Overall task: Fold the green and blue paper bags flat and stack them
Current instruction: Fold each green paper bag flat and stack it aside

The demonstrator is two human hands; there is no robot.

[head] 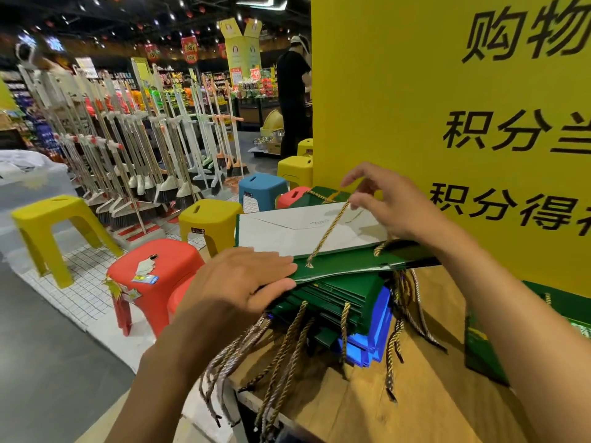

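Step in hand, as judged: flattening the top green bag (345, 266) onto the stack (342, 302).

Position: the bag lies on top of the stack, at the left edge of the desk (415, 394). Its long axis runs left to right, and its white base panel is turned up on the far side.

Left hand (243, 282): fingers straight, flat on the bag's left end, holding nothing. It is the nearer hand for pressing.

Right hand (390, 206): raised above the bag's right half, fingers pinching the rope handle (329, 231). The rope slants from its hole near the bag's front edge up and rightward to the fingers. The handle probably has to be lowered toward the bag before it will lie flat.

Count: one bag being worked. The green bags beneath are several, with edges too close to number. Blue bags (377, 334) lie at the bottom, at least two layers showing. One further green bag (479, 346) lies to the right, below the yellow sign (447, 123)
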